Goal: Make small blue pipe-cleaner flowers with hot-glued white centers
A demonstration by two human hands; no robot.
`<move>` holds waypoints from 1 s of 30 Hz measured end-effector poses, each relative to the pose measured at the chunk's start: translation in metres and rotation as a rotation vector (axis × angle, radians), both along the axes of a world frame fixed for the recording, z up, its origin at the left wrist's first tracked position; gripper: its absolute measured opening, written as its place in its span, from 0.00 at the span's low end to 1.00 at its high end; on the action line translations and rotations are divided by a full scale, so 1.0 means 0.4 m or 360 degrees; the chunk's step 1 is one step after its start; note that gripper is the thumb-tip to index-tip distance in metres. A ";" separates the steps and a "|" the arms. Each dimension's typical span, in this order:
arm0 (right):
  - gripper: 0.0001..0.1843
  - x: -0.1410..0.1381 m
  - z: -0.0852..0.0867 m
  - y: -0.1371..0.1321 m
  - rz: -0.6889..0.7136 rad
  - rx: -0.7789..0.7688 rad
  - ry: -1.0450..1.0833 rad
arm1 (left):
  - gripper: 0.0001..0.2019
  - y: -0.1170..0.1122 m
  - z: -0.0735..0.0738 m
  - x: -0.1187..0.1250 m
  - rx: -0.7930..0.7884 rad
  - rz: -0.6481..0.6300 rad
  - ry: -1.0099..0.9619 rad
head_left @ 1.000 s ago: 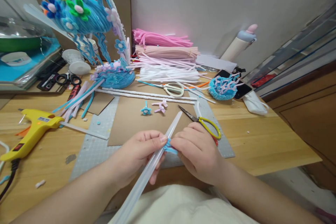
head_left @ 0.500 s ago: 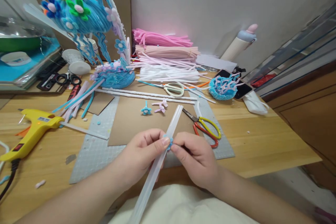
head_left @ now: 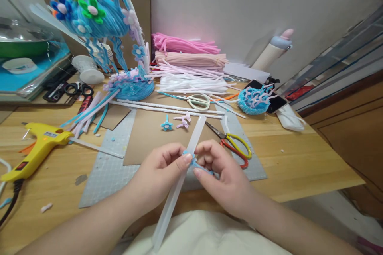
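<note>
Clock: centred on the blue fuzzy stem (head_left: pixel 194 161), twelve pointing away from the wearer
Blue fuzzy stem: between the two hands, bent against the translucent stick (head_left: pixel 196 134), its free end trailing towards four o'clock
Translucent stick: slanted, running from seven o'clock to just past twelve
Left hand (head_left: pixel 163 167): at eight o'clock; its grip is clenched round the stick, thumb pressing the blue stem against it
Right hand (head_left: pixel 226 179): at four o'clock, fingers curled about the blue stem's free end; whether this grip pinches it, I cannot tell
Red-and-yellow scissors (head_left: pixel 239 149): two o'clock, near the right hand, blades slanting up and left
Small blue flower (head_left: pixel 166 123): eleven o'clock, lying on the cardboard (head_left: pixel 143 143)
Pink pieces (head_left: pixel 183 120): just short of twelve, beside that flower
Grey cutting mat (head_left: pixel 101 175): under the cardboard, on the wooden worktop (head_left: pixel 299 167)
Yellow glue gun (head_left: pixel 38 143): nine o'clock
Stem bundles (head_left: pixel 191 59): twelve o'clock, stacked near the wall
</note>
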State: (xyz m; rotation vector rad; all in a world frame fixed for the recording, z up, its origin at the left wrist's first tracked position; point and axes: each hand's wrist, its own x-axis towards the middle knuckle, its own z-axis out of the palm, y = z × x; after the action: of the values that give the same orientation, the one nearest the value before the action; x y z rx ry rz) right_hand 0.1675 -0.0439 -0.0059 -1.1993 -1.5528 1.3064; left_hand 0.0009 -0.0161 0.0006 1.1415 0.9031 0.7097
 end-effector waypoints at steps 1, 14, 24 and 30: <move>0.06 0.001 0.000 -0.003 -0.0024 0.0303 -0.0304 | 0.14 0.002 0.000 0.000 -0.0039 -0.0003 0.0005; 0.08 0.007 -0.009 0.017 0.0165 0.0682 -0.0462 | 0.13 0.002 -0.010 -0.004 -0.0033 -0.0096 0.0040; 0.07 0.007 -0.017 0.024 0.0201 -0.0586 0.0542 | 0.14 0.014 -0.004 -0.006 -0.0098 -0.0136 -0.0054; 0.06 0.015 -0.011 0.013 0.0180 0.1039 -0.0816 | 0.18 0.013 -0.001 -0.005 -0.0282 -0.0076 0.0012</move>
State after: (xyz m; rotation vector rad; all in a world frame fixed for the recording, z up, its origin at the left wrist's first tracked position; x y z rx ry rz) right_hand 0.1734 -0.0386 -0.0104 -1.0587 -2.2078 0.4702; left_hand -0.0010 -0.0108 0.0003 1.0057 0.9236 0.5748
